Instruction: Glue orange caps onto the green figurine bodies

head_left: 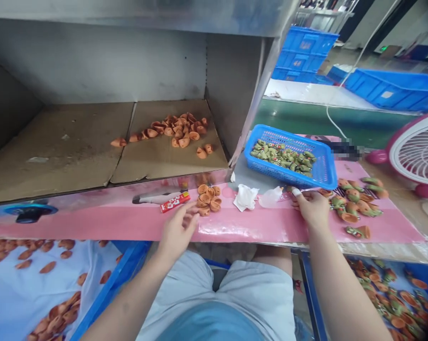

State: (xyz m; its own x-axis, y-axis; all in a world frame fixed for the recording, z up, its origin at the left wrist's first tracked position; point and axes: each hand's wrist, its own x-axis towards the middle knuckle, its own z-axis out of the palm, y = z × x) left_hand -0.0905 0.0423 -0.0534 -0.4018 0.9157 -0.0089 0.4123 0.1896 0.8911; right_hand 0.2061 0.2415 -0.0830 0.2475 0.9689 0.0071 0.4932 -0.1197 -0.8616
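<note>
My left hand is over the pink bench top, fingers apart, its fingertips beside a small heap of orange-brown cup-shaped pieces. Left of the heap lies a red packet. My right hand is at the front of the blue basket, fingers bent low over the bench; what they hold, if anything, is hidden. Small green pieces fill part of the basket. A white tissue and a translucent bottle lie between my hands. Green-and-orange pieces are spread right of my right hand.
More orange pieces lie on cardboard inside the metal booth. Bins with orange pieces and green-and-orange pieces stand below at both sides. A pink fan is at the right. Blue crates stand behind.
</note>
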